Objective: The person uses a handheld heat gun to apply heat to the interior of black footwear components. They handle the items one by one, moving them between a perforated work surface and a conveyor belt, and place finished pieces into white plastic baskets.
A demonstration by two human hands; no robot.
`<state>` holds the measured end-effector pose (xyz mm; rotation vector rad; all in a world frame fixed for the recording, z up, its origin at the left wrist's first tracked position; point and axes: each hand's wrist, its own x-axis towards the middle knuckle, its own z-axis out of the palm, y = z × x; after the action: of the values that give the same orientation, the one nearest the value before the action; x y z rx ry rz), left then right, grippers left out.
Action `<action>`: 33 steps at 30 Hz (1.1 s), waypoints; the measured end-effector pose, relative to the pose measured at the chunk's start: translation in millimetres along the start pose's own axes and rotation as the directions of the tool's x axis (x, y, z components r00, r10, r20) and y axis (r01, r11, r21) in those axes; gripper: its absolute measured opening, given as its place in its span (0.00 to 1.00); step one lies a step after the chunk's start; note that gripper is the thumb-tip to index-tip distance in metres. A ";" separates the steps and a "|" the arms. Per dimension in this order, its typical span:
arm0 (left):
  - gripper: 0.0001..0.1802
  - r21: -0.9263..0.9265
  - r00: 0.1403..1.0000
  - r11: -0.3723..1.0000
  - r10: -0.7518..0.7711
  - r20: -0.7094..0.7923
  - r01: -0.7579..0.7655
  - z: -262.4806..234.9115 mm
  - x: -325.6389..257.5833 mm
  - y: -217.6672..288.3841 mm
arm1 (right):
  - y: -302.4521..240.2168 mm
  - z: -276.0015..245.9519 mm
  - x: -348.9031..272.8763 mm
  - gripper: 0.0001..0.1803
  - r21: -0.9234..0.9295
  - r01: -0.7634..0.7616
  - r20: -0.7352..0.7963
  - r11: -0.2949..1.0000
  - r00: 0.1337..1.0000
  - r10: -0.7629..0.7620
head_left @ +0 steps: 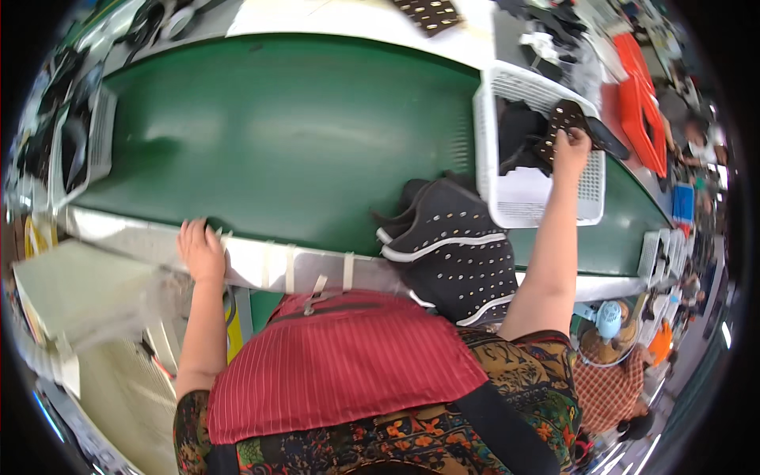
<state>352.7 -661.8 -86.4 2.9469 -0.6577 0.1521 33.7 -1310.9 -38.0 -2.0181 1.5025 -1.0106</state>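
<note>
My right hand (571, 150) reaches over a white plastic basket (484, 150) and pinches a dark brown material piece (567, 119) dotted with light marks. Black pieces (518, 131) lie in the basket below it. My left hand (203, 249) rests on the metal edge of the green conveyor belt (293, 142), its fingers stretched forward. Close to its thumb is a small black thing (212, 225) that I cannot make out. A stack of black dotted pieces with white edging (455, 245) hangs over the belt's near edge, between my body and the basket.
Another white basket (101, 142) with dark items stands at the belt's left end. Beyond the belt, a brown dotted piece (427, 14) lies on a white surface. Red-orange crates (640, 103) stand at far right. A person in a checked shirt (609, 388) sits at lower right, near a blue fan (608, 319).
</note>
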 end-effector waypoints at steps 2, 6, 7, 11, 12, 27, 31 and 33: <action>0.15 -0.063 0.997 0.997 0.041 -0.064 -0.045 2.7 -3.7 -6.3 | -70.8 -12.5 -30.6 0.16 -0.041 0.090 0.066 0.995 0.994 -0.087; 0.15 -0.116 0.988 0.992 0.022 -0.154 -0.041 10.2 -2.0 -5.2 | -145.1 -37.3 -99.2 0.08 0.322 -0.127 0.294 0.938 0.956 0.029; 0.17 -0.096 0.995 0.995 -0.017 -0.095 0.008 6.5 -0.3 0.8 | -160.4 -39.9 -118.9 0.08 0.395 -0.109 0.327 0.912 0.945 -0.028; 0.18 -0.195 0.978 0.980 -0.073 -0.196 0.035 10.3 -8.4 -1.1 | -231.5 -46.0 -212.1 0.07 0.384 0.010 0.565 0.923 0.788 -0.243; 0.19 -0.289 0.974 0.957 -0.085 -0.211 0.021 8.5 -10.3 -4.1 | -251.3 -49.1 -242.1 0.08 0.358 0.037 0.604 0.933 0.753 -0.262; 0.20 -0.471 0.904 0.864 0.332 0.268 -0.177 2.4 -154.3 -79.0 | -297.4 -4.3 -504.6 0.11 0.404 0.325 0.892 0.855 0.068 -0.447; 0.27 -0.339 0.778 0.935 0.288 0.558 -0.103 37.7 -125.1 -80.2 | -304.9 -5.1 -522.8 0.17 0.394 0.324 0.901 0.860 0.047 -0.431; 0.29 -0.281 0.608 0.953 0.290 0.739 -0.112 34.3 -104.3 -66.3 | -311.7 -16.2 -527.7 0.22 0.280 0.334 0.942 0.900 0.083 -0.324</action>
<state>289.7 -563.4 -139.3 2.6039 -1.0135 -1.1775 139.9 -711.5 34.5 -2.2314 0.2524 0.3788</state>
